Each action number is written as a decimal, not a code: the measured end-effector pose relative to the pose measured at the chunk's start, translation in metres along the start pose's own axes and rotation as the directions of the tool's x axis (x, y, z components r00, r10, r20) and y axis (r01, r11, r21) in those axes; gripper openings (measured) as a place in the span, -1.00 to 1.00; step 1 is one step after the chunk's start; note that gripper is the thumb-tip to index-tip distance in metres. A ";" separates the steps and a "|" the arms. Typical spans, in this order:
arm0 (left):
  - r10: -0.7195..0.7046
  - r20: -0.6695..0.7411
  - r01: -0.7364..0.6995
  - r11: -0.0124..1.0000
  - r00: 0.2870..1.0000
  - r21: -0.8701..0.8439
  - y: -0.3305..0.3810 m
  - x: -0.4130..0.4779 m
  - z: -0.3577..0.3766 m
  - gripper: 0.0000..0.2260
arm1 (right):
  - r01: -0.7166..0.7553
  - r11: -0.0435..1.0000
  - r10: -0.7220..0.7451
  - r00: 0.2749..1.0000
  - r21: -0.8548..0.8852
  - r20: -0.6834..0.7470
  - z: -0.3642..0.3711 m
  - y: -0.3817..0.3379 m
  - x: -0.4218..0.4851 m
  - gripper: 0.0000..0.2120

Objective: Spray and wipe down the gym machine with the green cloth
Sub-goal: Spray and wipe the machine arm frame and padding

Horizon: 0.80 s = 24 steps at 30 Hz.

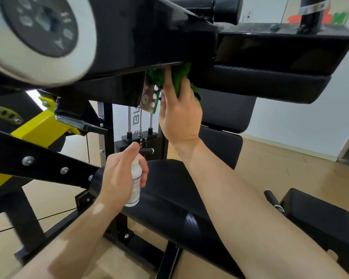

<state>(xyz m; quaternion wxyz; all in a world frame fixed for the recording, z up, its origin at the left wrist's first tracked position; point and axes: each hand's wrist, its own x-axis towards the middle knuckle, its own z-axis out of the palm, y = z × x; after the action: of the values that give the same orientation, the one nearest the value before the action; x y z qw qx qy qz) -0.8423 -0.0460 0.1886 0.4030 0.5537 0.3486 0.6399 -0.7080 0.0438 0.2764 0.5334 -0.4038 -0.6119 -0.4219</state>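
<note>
The right hand is gripping the fuzzy green cloth, pressing it up under the glossy black steel beam of the gym machine — beside a shiny metal plate. The left hand is curling round a slim white plastic spray bottle, over the padded black seat.

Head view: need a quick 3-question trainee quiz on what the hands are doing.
1. True or false: the left hand grips the small white plastic spray bottle.
2. Where does the right hand hold the fuzzy green cloth on the black metal beam? A) its top face B) its underside C) nowhere near it
3. Fill in: the painted metal bracket at the left of the machine is ___ in colour.

Key: 1 true; 2 B; 3 yellow.
</note>
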 end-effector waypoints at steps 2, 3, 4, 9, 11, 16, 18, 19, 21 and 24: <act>-0.007 -0.004 0.007 1.000 1.000 -0.019 -0.001 0.000 -0.004 -0.48 | 0.128 0.978 -0.129 0.992 -0.168 0.004 -0.001 0.013 -0.006 -0.54; -0.007 -0.005 0.007 1.000 1.000 -0.030 -0.002 0.000 -0.006 -0.48 | 0.168 0.958 -0.174 0.985 -0.234 -0.001 -0.003 0.019 -0.008 -0.55; -0.008 -0.006 0.007 0.999 1.000 -0.044 -0.002 -0.001 -0.007 -0.48 | 0.197 0.940 -0.209 0.978 -0.279 -0.014 -0.008 0.025 -0.010 -0.55; -0.036 -0.012 0.035 0.994 0.999 -0.105 -0.002 -0.002 -0.006 -0.50 | 0.426 0.811 -0.466 0.885 -0.401 -0.002 -0.029 0.061 -0.013 -0.61; -0.029 -0.004 0.028 0.993 1.000 -0.114 0.000 0.000 -0.003 -0.52 | 0.540 0.736 -0.550 0.829 -0.408 0.103 -0.028 0.067 -0.001 -0.65; -0.052 -0.016 0.050 0.993 0.998 -0.107 -0.002 0.001 0.005 -0.52 | 0.649 0.590 -0.511 0.760 -0.480 0.401 -0.016 0.053 0.013 -0.53; -0.060 -0.007 0.059 0.995 0.998 -0.076 -0.004 -0.001 0.006 -0.49 | 0.662 0.550 -0.470 0.750 -0.510 0.466 -0.017 0.056 0.011 -0.47; -0.066 -0.009 0.065 0.996 0.998 -0.060 -0.005 -0.002 0.007 -0.49 | 0.661 0.540 -0.462 0.750 -0.520 0.473 -0.019 0.057 0.011 -0.45; -0.078 -0.015 0.077 0.996 0.997 -0.049 -0.007 -0.005 0.009 -0.48 | 0.656 0.539 -0.463 0.755 -0.528 0.464 -0.023 0.057 0.013 -0.44; -0.100 -0.022 0.098 0.992 0.995 -0.075 -0.008 -0.009 0.016 -0.47 | 0.586 0.614 -0.446 0.811 -0.529 0.380 -0.040 0.060 0.011 -0.46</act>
<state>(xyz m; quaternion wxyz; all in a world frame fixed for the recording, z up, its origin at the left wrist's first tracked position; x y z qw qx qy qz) -0.8247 -0.0505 0.1805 0.4499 0.5121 0.3567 0.6389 -0.6400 0.0255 0.2959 0.1556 -0.4046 -0.5795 -0.6901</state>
